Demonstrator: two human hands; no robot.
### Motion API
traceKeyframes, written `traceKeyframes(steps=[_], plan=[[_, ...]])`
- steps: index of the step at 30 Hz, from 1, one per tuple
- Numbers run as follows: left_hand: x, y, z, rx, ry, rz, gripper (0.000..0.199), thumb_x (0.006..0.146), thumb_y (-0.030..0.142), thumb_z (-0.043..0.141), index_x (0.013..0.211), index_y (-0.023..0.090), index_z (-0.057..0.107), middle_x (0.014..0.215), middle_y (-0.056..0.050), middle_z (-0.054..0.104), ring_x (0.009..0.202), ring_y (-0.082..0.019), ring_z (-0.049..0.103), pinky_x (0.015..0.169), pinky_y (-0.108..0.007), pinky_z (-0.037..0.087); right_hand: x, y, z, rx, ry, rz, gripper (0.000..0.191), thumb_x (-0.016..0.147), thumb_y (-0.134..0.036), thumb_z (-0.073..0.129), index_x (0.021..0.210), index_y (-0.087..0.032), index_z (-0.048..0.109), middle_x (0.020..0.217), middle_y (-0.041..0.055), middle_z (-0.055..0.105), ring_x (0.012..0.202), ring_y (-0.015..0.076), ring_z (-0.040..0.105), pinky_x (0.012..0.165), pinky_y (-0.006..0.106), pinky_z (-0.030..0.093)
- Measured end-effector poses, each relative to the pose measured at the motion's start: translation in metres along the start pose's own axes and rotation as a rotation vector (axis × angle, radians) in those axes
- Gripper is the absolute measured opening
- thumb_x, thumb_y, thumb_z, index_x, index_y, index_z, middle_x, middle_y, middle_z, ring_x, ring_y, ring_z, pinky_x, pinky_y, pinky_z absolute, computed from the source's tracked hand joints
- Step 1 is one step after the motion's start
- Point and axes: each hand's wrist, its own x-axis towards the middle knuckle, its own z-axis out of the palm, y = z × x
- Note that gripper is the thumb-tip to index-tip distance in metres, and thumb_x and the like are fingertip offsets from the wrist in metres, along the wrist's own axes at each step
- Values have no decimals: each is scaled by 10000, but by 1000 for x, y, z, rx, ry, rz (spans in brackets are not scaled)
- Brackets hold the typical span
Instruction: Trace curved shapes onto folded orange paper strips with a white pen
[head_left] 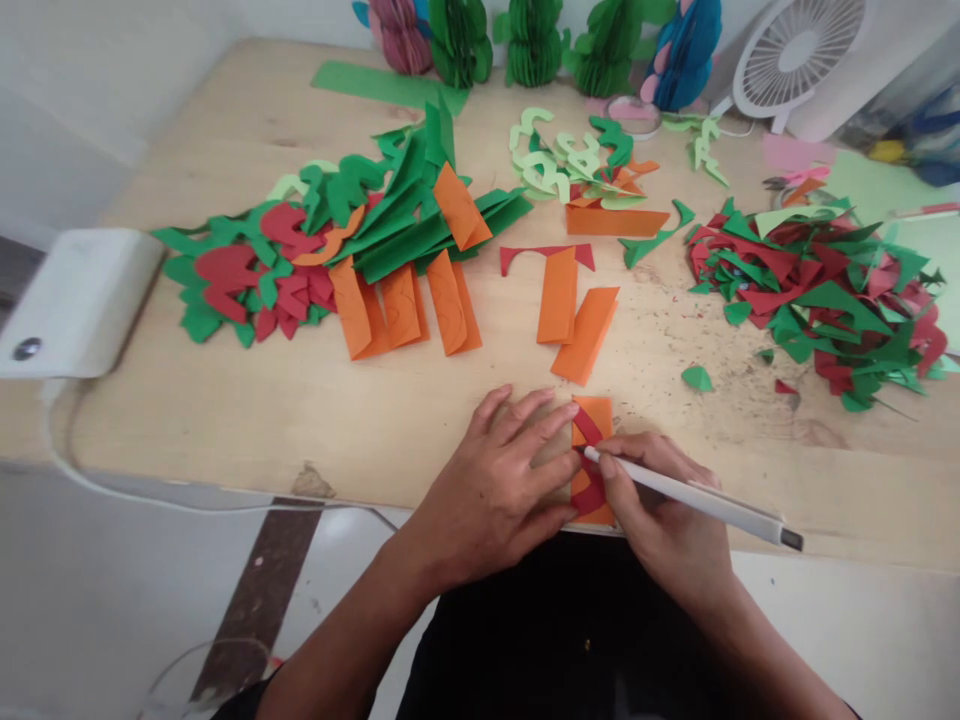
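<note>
At the table's front edge lies an orange paper piece (596, 408) with a red curved paper cutout (592, 492) on top. My left hand (517, 470) rests flat with fingers spread, its fingertips pressing the cutout's left side. A white pen (697, 495) is gripped in my right hand (667, 510), its tip touching near the middle of the cutout. Part of the cutout is hidden by my fingers. Just beyond are two folded orange papers (585, 335). Further left, several folded orange papers (401, 305) carry drawn curved lines.
Green and red cut shapes (247, 260) pile up at left beside folded green paper (405, 220). Scraps (832, 300) heap at right. Pale green cutouts (555, 160) lie behind. Honeycomb paper figures (532, 45) and a white fan (799, 55) stand at the back. A white box (82, 300) trails a cable.
</note>
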Motion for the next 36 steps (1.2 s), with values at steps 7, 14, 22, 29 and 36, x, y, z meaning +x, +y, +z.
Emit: traceKeyframes(steps=[7, 14, 22, 29, 36], plan=[[-1, 0, 1, 1, 9, 0, 354, 945, 424, 517, 1207, 212, 624, 1465, -116, 505, 1404, -344, 369, 1167, -595, 199, 1, 0, -1, 6, 10, 13, 108, 859, -228, 565, 799, -237, 654, 709, 5, 743, 633, 158, 693, 596, 273, 563], [0, 0, 0, 6, 10, 7, 356, 960, 433, 493, 1199, 206, 627, 1470, -124, 500, 1399, -348, 377, 1147, -607, 223, -1, 2, -2, -8, 33, 2, 99, 868, -229, 569, 812, -234, 650, 709, 1, 740, 632, 153, 690, 577, 262, 547], [0, 0, 0, 5, 3, 8, 361, 962, 433, 480, 1194, 199, 629, 1469, -126, 503, 1401, -342, 373, 1149, -604, 214, -4, 5, -5, -3, 20, 27, 89, 873, -236, 575, 846, -232, 660, 732, 4, 741, 637, 153, 685, 587, 262, 542], [-1, -1, 2, -4, 22, 11, 363, 968, 443, 466, 1184, 200, 628, 1469, -126, 502, 1404, -337, 366, 1150, -596, 212, -4, 6, -5, -15, 28, 15, 89, 879, -232, 577, 839, -226, 655, 718, -1, 733, 609, 138, 667, 547, 238, 516], [-1, -1, 1, -1, 7, 9, 359, 959, 438, 484, 1183, 198, 627, 1471, -126, 499, 1406, -346, 362, 1157, -600, 197, -3, 5, -2, -29, 59, 7, 85, 874, -229, 582, 836, -222, 657, 720, 6, 735, 612, 143, 672, 534, 238, 508]])
